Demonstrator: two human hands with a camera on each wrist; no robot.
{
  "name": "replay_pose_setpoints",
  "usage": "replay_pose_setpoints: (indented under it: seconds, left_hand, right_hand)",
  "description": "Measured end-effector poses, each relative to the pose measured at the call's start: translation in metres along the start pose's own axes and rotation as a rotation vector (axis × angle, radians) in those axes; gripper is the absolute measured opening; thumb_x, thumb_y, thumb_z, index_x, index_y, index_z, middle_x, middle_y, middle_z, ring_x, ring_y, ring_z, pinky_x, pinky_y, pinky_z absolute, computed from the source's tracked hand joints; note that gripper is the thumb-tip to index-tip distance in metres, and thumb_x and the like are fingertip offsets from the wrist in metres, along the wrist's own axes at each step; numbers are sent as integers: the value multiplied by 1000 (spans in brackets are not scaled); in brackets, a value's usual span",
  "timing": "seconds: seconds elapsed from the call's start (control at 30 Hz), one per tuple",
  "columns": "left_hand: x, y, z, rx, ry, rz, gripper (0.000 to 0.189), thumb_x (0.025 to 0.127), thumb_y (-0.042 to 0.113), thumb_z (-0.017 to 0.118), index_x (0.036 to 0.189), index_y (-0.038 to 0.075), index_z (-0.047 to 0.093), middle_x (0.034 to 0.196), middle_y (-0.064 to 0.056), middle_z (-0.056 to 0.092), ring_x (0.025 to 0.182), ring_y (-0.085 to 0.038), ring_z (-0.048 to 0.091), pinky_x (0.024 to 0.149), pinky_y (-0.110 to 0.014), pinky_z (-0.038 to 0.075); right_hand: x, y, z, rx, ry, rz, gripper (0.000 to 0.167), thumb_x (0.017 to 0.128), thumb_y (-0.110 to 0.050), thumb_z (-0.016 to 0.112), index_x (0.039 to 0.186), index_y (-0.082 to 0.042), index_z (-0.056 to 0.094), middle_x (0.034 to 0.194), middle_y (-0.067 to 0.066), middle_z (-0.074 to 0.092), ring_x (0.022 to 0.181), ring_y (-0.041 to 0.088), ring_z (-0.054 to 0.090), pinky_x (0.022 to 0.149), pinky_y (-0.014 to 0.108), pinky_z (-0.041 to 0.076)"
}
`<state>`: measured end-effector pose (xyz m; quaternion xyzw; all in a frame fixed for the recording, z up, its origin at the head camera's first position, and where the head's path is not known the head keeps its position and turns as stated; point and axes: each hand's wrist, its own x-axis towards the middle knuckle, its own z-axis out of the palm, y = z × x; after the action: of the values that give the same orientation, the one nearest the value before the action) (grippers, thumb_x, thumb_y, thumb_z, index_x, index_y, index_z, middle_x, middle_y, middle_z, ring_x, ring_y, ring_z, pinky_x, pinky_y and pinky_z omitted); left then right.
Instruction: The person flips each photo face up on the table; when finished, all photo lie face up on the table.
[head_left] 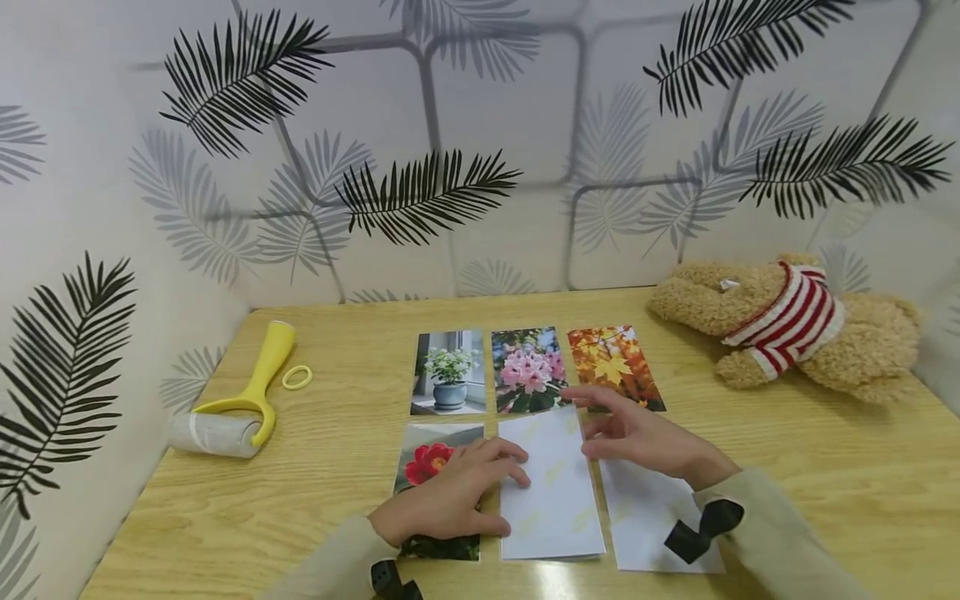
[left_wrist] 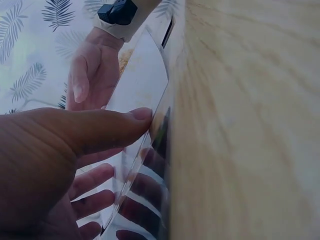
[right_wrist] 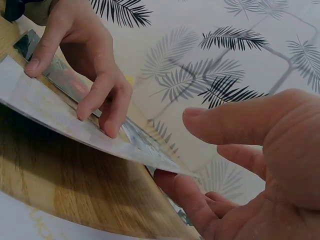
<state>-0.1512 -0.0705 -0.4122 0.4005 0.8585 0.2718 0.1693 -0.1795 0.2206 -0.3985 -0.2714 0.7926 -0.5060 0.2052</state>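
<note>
A white-backed photo card (head_left: 551,483) lies between both hands, its right edge lifted off the table in the right wrist view. My left hand (head_left: 453,496) reaches over the red-flower photo (head_left: 427,462), thumb and fingertips touching the white card's left edge. At the upper right edge is my right hand (head_left: 641,433); in the right wrist view its fingers (right_wrist: 192,197) are under the card's corner while the thumb (right_wrist: 225,120) stays apart above. Another white-backed card (head_left: 652,521) lies to the right, partly hidden by the right forearm.
Behind are photos of a potted plant (head_left: 448,375), pink flowers (head_left: 528,371) and autumn leaves (head_left: 611,362). A yellow-handled lint roller (head_left: 262,371) and a yellow ring (head_left: 297,377) lie left. A teddy bear (head_left: 862,333) lies back right, by the leaf-patterned wall (head_left: 510,258).
</note>
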Motion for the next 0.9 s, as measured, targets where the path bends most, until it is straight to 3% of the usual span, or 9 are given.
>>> replay_pose_setpoints:
  seconds: [0.1, 0.23, 0.4, 0.47, 0.57, 0.63, 0.7, 0.8, 0.9]
  left_hand:
    - [0, 0, 1, -7, 21, 16, 38, 83, 26, 77, 116, 20, 60, 141, 2, 42, 129, -19, 38, 101, -48, 30]
    - [0, -1, 2, -26, 34, 33, 39, 82, 24, 77, 116, 20, 57, 140, 1, 41, 128, -19, 39, 100, -48, 29]
    - [1, -1, 3, -40, 48, 29, 43, 82, 22, 78, 119, 19, 56, 141, -2, 38, 129, -20, 36, 104, -50, 29]
    - [2, 0, 3, -38, 94, 2, 51, 80, 23, 79, 123, 17, 52, 144, -4, 34, 132, -22, 32, 107, -51, 29]
    - [3, 0, 4, -85, 248, -78, 72, 76, 25, 82, 134, 11, 42, 148, -11, 25, 133, -28, 31, 107, -52, 34]
    - [3, 1, 4, -193, 360, -149, 87, 74, 25, 84, 141, 6, 32, 147, -16, 22, 129, -32, 37, 102, -51, 41]
    - [3, 1, 3, -391, 431, -190, 93, 76, 18, 82, 146, 3, 23, 144, -21, 27, 121, -34, 46, 94, -49, 48]
    - [3, 2, 1, -735, 425, -223, 89, 81, 5, 75, 149, 2, 17, 138, -24, 41, 106, -29, 59, 87, -40, 53]
    - [4, 3, -1, -989, 364, -244, 82, 85, -7, 64, 151, 4, 16, 135, -23, 51, 99, -24, 66, 81, -32, 54]
  right_hand:
    - [2, 0, 2, 32, -3, 32, 55, 94, -18, 62, 144, -8, 40, 132, 21, 43, 105, 24, 52, 83, 30, 48]
    - [4, 1, 8, 33, -96, 27, 41, 95, -16, 60, 134, -7, 51, 119, 14, 54, 86, 14, 53, 76, 25, 47]
    - [6, 2, 14, -34, -160, -18, 34, 96, -17, 59, 130, -10, 57, 120, 10, 58, 68, 4, 47, 65, 21, 41]
    - [6, 2, 13, -45, -144, -21, 33, 97, -17, 58, 129, -12, 58, 106, 8, 59, 63, 4, 43, 61, 21, 39]
    - [6, 3, 10, -48, -86, -29, 30, 97, -16, 57, 127, -12, 58, 89, 4, 53, 61, 7, 40, 58, 22, 37]
    - [6, 3, 9, -35, -45, -29, 29, 97, -16, 57, 126, -11, 58, 85, 4, 49, 63, 9, 40, 59, 22, 38]
    - [6, 4, 8, -19, -4, -29, 29, 97, -16, 57, 125, -9, 57, 90, 4, 52, 66, 11, 41, 61, 24, 41]
    - [6, 4, 8, 14, 30, -25, 30, 97, -17, 57, 126, -7, 56, 100, 6, 53, 71, 13, 44, 64, 26, 43]
    - [8, 4, 10, 39, 37, -44, 32, 97, -16, 57, 127, -4, 55, 102, 10, 53, 72, 13, 45, 64, 27, 44]
